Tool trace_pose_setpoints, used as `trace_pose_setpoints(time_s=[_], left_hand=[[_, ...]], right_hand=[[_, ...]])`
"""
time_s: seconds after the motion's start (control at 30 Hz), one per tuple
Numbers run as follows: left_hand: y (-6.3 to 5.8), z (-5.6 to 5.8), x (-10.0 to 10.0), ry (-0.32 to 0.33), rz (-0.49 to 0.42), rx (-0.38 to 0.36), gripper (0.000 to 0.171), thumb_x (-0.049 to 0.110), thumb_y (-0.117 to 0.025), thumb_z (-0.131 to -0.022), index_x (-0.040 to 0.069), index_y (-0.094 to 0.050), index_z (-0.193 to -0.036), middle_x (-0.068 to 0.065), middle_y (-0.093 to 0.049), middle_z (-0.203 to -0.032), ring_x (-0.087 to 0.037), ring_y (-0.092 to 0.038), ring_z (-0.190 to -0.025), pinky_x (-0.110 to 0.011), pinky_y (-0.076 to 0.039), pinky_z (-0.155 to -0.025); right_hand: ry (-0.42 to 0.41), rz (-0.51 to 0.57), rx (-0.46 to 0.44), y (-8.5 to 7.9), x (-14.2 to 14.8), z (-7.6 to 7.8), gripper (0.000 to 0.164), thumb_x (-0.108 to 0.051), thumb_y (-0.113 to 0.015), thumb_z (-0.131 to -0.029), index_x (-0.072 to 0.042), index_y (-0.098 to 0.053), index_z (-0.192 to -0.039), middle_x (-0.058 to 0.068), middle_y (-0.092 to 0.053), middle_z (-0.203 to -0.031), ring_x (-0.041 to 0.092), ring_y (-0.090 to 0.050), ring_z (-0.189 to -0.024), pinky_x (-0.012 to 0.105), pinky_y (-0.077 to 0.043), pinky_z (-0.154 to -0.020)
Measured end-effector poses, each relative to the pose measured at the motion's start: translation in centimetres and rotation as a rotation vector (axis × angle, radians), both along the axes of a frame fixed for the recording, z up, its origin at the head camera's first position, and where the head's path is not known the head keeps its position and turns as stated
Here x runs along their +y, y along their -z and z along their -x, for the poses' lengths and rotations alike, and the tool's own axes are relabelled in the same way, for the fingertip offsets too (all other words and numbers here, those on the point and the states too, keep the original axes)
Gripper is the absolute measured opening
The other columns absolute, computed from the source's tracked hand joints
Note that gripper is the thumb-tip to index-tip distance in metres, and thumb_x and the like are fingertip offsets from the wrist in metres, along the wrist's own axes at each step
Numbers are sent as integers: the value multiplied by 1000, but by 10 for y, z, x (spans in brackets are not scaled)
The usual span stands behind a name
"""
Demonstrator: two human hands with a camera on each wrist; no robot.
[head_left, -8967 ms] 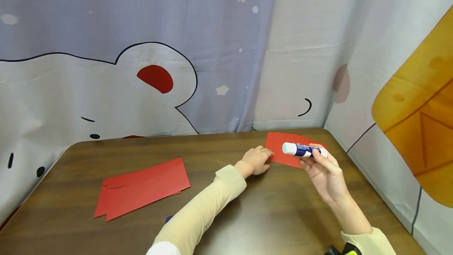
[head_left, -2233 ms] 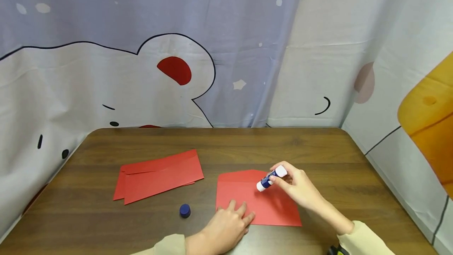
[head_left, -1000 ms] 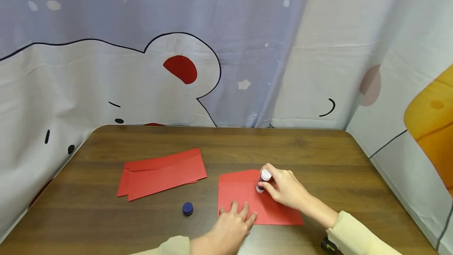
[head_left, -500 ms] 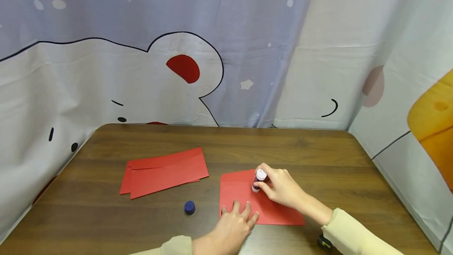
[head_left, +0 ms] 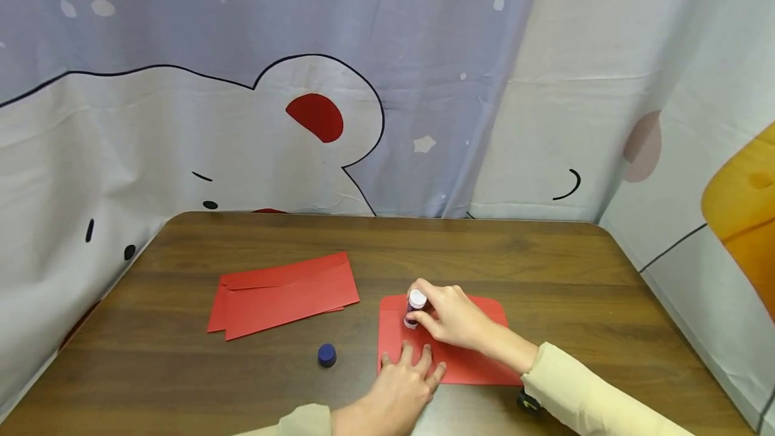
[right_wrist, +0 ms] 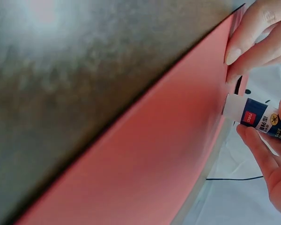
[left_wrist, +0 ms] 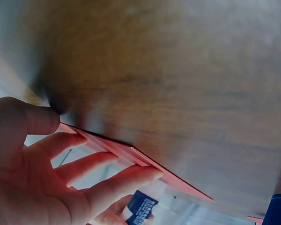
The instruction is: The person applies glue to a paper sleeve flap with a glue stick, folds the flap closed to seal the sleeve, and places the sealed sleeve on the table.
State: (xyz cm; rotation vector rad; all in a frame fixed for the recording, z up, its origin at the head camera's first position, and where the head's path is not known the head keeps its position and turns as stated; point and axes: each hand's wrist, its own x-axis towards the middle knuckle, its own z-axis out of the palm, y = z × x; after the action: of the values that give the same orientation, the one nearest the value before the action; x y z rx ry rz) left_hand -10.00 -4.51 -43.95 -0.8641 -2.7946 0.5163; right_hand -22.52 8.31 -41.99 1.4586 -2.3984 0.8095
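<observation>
Glue stick has slid left since the last frame, from mid-envelope to the upper left of the red envelope, lower centre of the frame; the flap's right part now shows. Reads as a glue stroke along the flap crease, nearing its left end; no glue visible, so coverage can't be told. Right hand reaches in from lower right, thumb and fingers pinching the stick near upright, its lower end seemingly touching paper. Left hand holds nothing, fingers spread and extended on the envelope's lower-left part. Blue cap sits left of it, off the stick.
</observation>
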Motion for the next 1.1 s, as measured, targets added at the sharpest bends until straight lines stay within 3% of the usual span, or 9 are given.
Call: trace_pose_setpoints(time_s=[0.4, 0.67, 0.9, 1.1], left_hand=[[-3, 4, 0, 26, -23, -8, 48, 46, -64, -86, 34, -56, -132, 2, -57, -131, -26, -56, -107, -34, -54, -57], [-6, 10, -5, 69, -191, 40, 29, 39, -67, -85, 36, -69, -114, 10, -64, -101, -17, -54, -84, -22, -44, -44], [0, 9, -4, 64, -205, 106, 37, 28, -74, -77, 36, -70, -113, 8, -64, -99, -17, -53, -81, -23, -42, -41], [-1, 10, -4, 48, -190, 100, 38, 27, -74, -78, 38, -69, -113, 7, -63, -101, -17, -54, -81, -23, -44, -41]], right_hand=[[-46, 3, -32, -1, -24, -2, 25, -19, -72, -86, -12, -54, -101, -7, -67, -79, 0, -62, -68, 17, -51, -66], [-41, -24, -62, 1, -29, -3, 25, -23, -69, -89, -13, -53, -105, -8, -67, -83, -1, -62, -71, 15, -50, -67], [-11, -46, -45, 0, -25, -4, 26, -20, -69, -88, -10, -51, -104, -5, -68, -81, 2, -64, -72, 17, -51, -68], [30, -63, -13, -4, -14, -5, 25, -18, -69, -88, -9, -51, -103, -4, -67, -80, 6, -65, -71, 19, -53, -66]])
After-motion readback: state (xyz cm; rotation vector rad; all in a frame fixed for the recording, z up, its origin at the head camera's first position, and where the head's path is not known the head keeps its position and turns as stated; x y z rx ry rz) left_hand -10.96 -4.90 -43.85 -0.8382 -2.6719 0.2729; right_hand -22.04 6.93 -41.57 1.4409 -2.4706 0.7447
